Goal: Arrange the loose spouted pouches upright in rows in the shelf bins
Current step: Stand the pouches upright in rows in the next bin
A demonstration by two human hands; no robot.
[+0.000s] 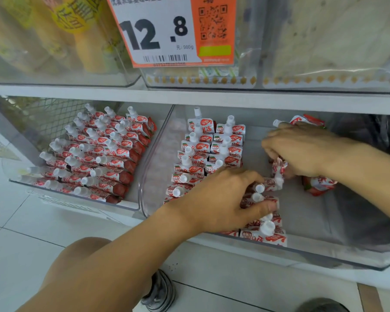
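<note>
- The white shelf [189, 99] carries two clear plastic bins side by side, below an upper shelf with more clear bins and a price tag [167, 30] reading 12.8.
- The right bin [324, 257] is the wider one; its left half holds rows of upright pouches, its right half is mostly bare floor.
- The left bin [77, 197] is packed with red-and-white spouted pouches [104, 154] in close rows, all leaning the same way with their white caps toward the left.
- In the right bin two upright rows of pouches [212, 145] run from back to front, caps up, printed faces toward the camera.
- The left hand [221, 199] rests over the front of those rows, its fingers [268, 206] closed around a few pouches whose caps stick out beside the thumb.
- The right hand [302, 149] reaches in from the right, fingers clenched on a single held pouch [278, 170] that hangs cap-down, touching the bunch under the left hand.
- A loose pouch [318, 185] lies flat on the bin floor just below the right hand.
- Another loose pouch [302, 120] lies at the back, behind the right hand.
</note>
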